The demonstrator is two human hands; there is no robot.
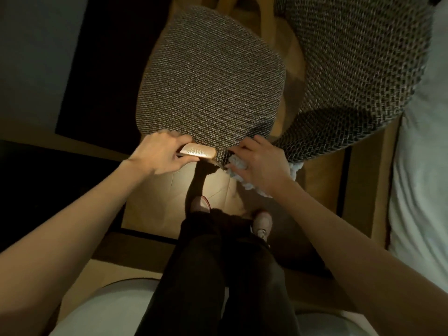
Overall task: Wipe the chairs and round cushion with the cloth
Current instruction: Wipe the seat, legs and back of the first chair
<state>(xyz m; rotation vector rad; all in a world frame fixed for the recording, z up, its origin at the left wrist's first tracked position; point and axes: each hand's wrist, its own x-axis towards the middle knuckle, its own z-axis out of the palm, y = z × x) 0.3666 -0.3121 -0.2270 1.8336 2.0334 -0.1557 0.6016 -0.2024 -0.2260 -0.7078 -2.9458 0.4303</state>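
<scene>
Dim room, tan floor with dark bands. Directly ahead of me: chair, woven cover; second chair just beside it at right. At chair near edge, left hand fingers curled round wooden rail. At near right corner, right hand fingers curled, bunching pale blue cloth against chair fabric. I read both hands as gripping.

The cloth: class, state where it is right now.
In the head view, the light blue cloth is bunched in the right hand, just right of centre, against the near edge of the woven chair.
</scene>
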